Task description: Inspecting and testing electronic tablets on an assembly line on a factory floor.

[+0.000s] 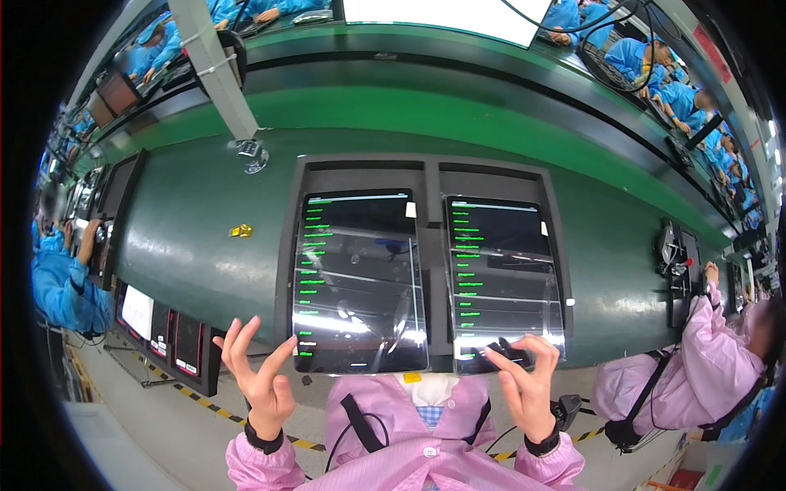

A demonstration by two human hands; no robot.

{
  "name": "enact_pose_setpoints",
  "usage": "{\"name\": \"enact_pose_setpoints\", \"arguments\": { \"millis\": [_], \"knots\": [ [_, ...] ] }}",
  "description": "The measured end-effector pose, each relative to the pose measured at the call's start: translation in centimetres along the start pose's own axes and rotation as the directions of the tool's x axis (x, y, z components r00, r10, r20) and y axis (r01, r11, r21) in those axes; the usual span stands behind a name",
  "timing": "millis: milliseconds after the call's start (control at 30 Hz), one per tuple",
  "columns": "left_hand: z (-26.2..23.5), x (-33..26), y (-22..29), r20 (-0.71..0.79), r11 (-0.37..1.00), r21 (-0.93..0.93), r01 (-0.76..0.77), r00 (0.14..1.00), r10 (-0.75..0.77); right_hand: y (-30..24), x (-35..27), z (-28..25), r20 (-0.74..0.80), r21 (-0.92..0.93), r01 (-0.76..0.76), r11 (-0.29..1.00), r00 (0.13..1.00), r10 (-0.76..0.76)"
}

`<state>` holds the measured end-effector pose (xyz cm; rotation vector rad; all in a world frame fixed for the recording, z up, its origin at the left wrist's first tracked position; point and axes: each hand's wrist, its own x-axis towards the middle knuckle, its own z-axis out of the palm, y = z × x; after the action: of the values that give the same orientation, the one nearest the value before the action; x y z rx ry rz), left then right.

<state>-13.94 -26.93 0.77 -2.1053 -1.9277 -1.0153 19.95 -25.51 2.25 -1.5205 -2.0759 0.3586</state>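
Both my left hand [268, 389], splayed wide, and right hand [532, 393], half open, hold nothing; I can't tell if they touch the glossy, rectangular tablets [358, 282].

yellow object [241, 231]: left | grey post [214, 78]: beyond | pink-coated co-worker [692, 364]: right

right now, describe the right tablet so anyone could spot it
On the green table sits a dark tray. On the tray's right side lies the right tablet, its screen showing green text; unlike the left tablet, it has the right hand at its lower end.
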Motion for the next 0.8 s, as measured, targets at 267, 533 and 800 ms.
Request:
{"name": "enact_pose_setpoints", "arguments": {
  "millis": [267, 533, 800],
  "knots": [
    [0.7, 1.1, -0.5, -0.006, 0.994, -0.101, 0.027, 1.0, -0.027, 1.6, 0.8, -1.1, -0.173, 0.003, -0.073, 0.997, 0.982, 0.073],
    [4.3, 1.6, -0.1, 0.123, 0.787, -0.526, 0.322, 0.945, -0.305, 9.7, 3.1, -2.5, -0.257, 0.467, -0.327, 0.821, 0.839, 0.48],
    [5.6, 2.8, -1.5, 0.167, 0.62, -0.673, 0.404, 0.899, -0.404, 11.5, 4.0, -0.1, -0.172, 0.727, -0.293, 0.621, 0.797, 0.579]
  ]
}}
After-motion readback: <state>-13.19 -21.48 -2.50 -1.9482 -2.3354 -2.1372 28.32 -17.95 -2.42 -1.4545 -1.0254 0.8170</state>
